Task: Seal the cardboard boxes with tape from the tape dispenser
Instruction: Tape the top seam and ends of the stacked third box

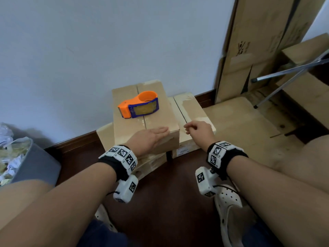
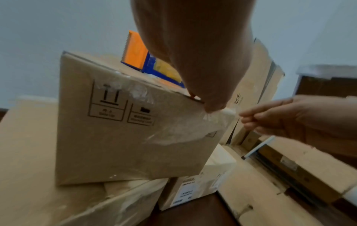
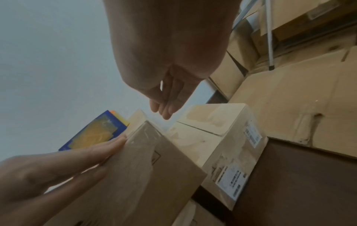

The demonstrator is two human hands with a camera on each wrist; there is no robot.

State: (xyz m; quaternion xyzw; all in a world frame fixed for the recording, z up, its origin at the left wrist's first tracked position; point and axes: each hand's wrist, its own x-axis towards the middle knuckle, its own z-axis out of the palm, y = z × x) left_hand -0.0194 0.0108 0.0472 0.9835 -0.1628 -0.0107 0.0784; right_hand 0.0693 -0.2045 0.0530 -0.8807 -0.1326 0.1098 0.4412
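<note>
A closed cardboard box sits on top of a stack by the wall. An orange and blue tape dispenser lies on its lid, untouched by either hand. My left hand lies flat with straight fingers on the lid's near edge, above clear tape wrinkled across the box's front face. My right hand hovers with loosely curled fingers over a second, lower box to the right and holds nothing. In the right wrist view the right hand's fingers hang free above both boxes.
A grey bin with crumpled paper stands at the left. Flattened cartons lean on the wall at the right, with metal folding legs in front. A cardboard sheet covers the floor at right. A white shoe is below.
</note>
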